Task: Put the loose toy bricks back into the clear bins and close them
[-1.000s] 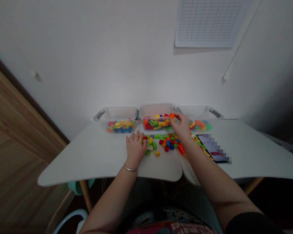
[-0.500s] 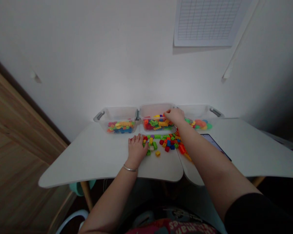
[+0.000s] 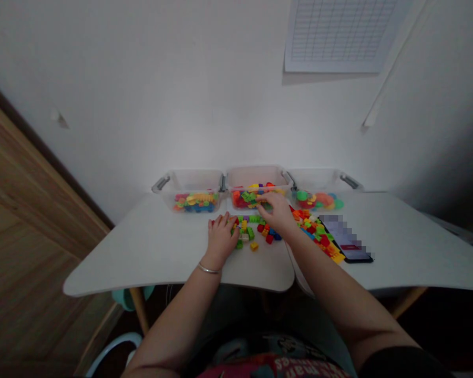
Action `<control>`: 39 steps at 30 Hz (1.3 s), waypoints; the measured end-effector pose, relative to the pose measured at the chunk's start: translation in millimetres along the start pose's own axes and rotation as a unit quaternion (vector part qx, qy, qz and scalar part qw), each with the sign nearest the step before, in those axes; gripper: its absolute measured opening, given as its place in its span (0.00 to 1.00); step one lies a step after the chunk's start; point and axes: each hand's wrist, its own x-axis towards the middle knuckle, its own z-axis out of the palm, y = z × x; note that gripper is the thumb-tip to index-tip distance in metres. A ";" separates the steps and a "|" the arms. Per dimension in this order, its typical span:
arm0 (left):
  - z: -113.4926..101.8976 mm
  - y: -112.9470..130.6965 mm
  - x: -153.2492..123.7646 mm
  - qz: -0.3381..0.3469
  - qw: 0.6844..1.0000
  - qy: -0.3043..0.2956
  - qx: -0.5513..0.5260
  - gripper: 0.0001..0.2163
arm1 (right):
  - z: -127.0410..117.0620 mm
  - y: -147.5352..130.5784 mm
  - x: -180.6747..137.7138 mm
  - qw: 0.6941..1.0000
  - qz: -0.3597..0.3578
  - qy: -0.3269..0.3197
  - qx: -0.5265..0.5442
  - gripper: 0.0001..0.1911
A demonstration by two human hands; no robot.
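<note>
Along the wall [image 3: 142,105], three clear bins [image 3: 256,176] hold colourful pieces [image 3: 246,197], with left hand [image 3: 222,236] splayed and right hand [image 3: 279,212] loosely unclenched nearby.

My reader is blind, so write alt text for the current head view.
A person's left hand is beside colourful toy bricks on a white table; the right hand is in front of the middle of three clear bins containing more pieces. A phone lies at right.
</note>
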 end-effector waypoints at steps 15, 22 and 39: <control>2.6 -2.0 3.7 -0.042 0.999 0.009 -0.022 0.21 | 32.6 7.7 -60.0 0.982 0.036 -0.185 -0.009 0.22; 4.4 -2.9 3.3 -0.021 1.000 0.003 -0.008 0.22 | 30.1 -1.1 -58.5 0.981 0.018 -0.191 -0.022 0.22; 7.0 -4.4 2.8 0.000 1.000 -0.004 -0.007 0.21 | 16.3 2.4 -47.2 0.992 0.087 0.076 0.050 0.15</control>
